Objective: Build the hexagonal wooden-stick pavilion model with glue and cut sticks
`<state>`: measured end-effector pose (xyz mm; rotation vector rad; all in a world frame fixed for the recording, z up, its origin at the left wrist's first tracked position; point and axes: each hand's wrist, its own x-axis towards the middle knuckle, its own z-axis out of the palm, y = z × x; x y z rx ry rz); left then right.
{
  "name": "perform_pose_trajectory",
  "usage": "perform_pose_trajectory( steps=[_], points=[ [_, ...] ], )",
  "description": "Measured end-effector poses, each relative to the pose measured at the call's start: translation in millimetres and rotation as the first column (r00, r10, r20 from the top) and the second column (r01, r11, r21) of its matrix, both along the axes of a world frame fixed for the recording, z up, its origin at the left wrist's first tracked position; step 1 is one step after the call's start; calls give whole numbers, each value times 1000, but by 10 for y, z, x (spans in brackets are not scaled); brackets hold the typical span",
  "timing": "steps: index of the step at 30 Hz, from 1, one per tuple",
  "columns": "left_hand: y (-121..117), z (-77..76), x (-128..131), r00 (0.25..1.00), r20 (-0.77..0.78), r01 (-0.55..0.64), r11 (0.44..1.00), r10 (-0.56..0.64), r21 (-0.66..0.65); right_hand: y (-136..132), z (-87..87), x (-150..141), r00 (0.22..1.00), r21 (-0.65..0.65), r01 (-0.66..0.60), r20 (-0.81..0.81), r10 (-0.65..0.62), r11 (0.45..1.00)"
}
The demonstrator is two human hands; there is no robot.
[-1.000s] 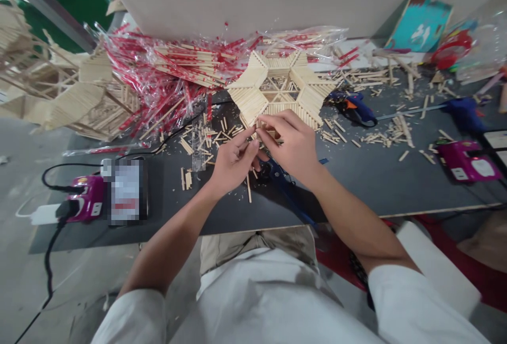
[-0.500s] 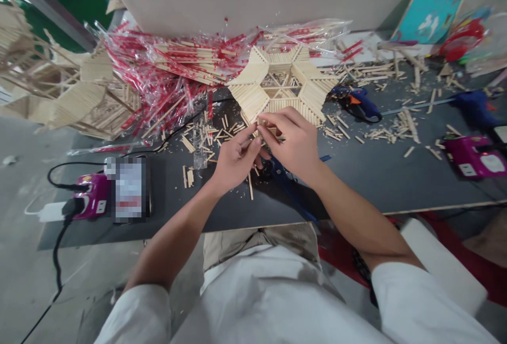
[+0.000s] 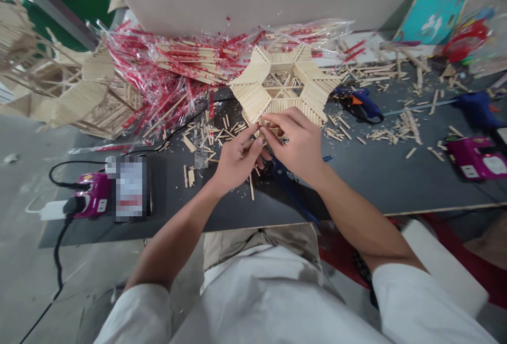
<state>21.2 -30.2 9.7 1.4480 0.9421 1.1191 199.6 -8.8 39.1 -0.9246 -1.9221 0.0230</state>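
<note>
Dark worktop strewn with offcuts carries a star-shaped stick frame, far centre; visible panels look complete, what remains at its covered near-left corner unclear. Left hand and right hand meet there; whether their grip holds anything, I cannot tell.

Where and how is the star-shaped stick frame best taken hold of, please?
Probably by the right tip of the star-shaped stick frame, coming from the right: it juts outward uncovered, while the left hand and right hand crowd the near edge.
</note>
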Motion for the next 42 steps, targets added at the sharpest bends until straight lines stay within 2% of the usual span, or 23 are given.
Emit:
perform_pose_trajectory(
  steps=[17, 27, 37, 42],
  points=[
    [-6, 67, -15, 1000, -20, 20, 1000, -19, 13, 0, 6, -57, 1000, -94, 27, 11, -26, 995],
    [5, 103, -13, 1000, -4, 31, 999, -31, -17, 34, -39, -51, 1000, -48, 23, 1, -23, 999],
    [11, 92, -9, 1000, 19, 14, 999, -13, -40, 25, -57, -46, 1000, -94, 15, -2, -15, 995],
    [15, 159, -29, 999, 14, 51, 998, -50, -48, 25, -63, -48, 999, -69, 20, 37, -17, 997]
  ],
)
